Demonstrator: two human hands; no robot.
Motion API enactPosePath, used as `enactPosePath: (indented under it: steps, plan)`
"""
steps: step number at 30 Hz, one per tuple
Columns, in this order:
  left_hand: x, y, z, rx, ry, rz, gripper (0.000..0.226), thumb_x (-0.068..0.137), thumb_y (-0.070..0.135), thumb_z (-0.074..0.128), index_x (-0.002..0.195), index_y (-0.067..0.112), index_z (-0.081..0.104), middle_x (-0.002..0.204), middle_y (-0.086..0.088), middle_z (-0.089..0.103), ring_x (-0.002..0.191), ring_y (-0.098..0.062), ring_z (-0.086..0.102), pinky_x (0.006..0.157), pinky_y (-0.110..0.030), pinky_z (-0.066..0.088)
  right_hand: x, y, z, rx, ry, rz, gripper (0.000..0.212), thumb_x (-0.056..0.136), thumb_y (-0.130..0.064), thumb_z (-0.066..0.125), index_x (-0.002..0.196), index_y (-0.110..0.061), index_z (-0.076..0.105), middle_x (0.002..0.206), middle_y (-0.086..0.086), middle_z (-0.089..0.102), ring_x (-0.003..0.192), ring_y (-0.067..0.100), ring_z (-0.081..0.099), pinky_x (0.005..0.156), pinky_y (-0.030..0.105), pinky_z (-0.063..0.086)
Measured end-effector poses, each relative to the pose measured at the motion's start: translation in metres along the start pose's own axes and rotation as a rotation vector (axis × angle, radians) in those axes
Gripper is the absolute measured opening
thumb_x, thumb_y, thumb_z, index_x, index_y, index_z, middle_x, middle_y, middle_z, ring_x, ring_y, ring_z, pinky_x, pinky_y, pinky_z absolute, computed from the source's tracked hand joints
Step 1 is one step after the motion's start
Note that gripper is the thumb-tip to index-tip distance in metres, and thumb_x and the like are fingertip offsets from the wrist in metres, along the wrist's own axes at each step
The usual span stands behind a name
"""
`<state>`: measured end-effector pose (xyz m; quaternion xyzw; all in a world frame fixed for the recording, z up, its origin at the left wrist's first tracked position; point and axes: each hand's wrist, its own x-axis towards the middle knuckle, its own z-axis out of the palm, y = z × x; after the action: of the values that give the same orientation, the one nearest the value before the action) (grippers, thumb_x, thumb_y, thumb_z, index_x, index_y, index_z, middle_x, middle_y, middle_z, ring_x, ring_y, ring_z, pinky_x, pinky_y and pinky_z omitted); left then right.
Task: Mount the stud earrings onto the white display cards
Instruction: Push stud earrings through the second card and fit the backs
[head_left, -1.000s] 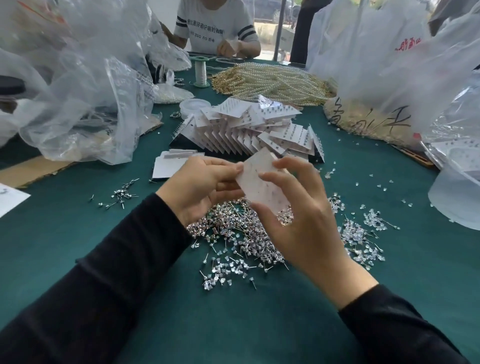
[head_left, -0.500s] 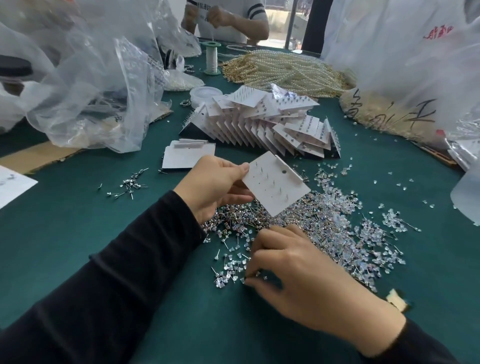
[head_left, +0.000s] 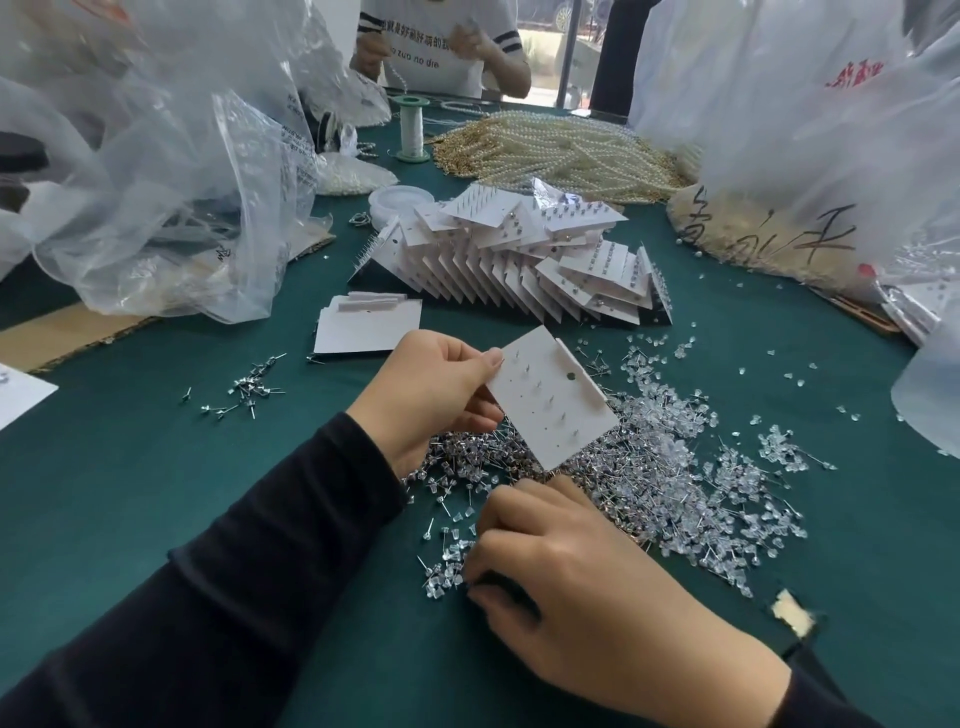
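Note:
My left hand (head_left: 436, 387) pinches the left edge of a white display card (head_left: 553, 397), held tilted above the table with several stud posts poking through it. A big loose heap of stud earrings (head_left: 670, 493) with clear backs lies on the green cloth under and to the right of the card. My right hand (head_left: 576, 577) is down at the near edge of that heap, fingers curled over the studs; what its fingertips hold is hidden. Blank cards (head_left: 369, 325) lie stacked behind my left hand. Filled cards (head_left: 509, 260) stand in a fanned row further back.
A small cluster of bare pins (head_left: 244, 389) lies to the left. Clear plastic bags (head_left: 171, 208) crowd the left side, white bags (head_left: 810, 130) the right. Pearl strands (head_left: 561, 153), a thread spool (head_left: 412, 127) and a seated person (head_left: 436, 47) are at the far end.
My right hand left the card and dropped to the near edge of the stud heap. My left hand kept the card and tilted it, back face toward me.

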<state>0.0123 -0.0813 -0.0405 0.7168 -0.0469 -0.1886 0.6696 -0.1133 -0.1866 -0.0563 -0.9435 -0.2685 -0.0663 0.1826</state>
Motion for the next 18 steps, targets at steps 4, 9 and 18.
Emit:
enactPosePath:
  steps: [4,9,18]
  plan:
    - [0.0,-0.002,0.002,0.038,0.006,0.018,0.023,0.09,0.013,0.054,0.069,0.003,0.056,0.059,-0.012,0.057,0.038,-0.008,0.054,0.038,-0.016,0.044,0.0,0.006,-0.011,0.27,0.204,0.121,0.009,0.074,-0.008,0.061,0.075,-0.017,0.061,0.074,-0.006,0.06,0.071,0.009,0.055,0.066,0.023,0.046]
    - [-0.004,-0.002,0.004,0.079,-0.019,0.045,0.023,0.089,0.012,0.055,0.067,0.004,0.056,0.055,-0.011,0.058,0.038,-0.008,0.055,0.038,-0.016,0.045,0.0,0.023,-0.029,0.62,0.539,0.348,0.011,0.074,-0.009,0.066,0.076,-0.019,0.066,0.07,-0.006,0.066,0.066,0.014,0.062,0.063,0.03,0.052]
    - [-0.013,-0.006,0.016,0.167,-0.082,0.091,0.023,0.089,0.011,0.055,0.067,0.006,0.056,0.055,-0.011,0.059,0.038,-0.009,0.054,0.039,-0.018,0.046,0.003,0.032,-0.032,0.717,0.7,0.501,0.018,0.076,-0.002,0.072,0.079,-0.02,0.071,0.074,-0.004,0.072,0.071,0.009,0.067,0.066,0.018,0.051]
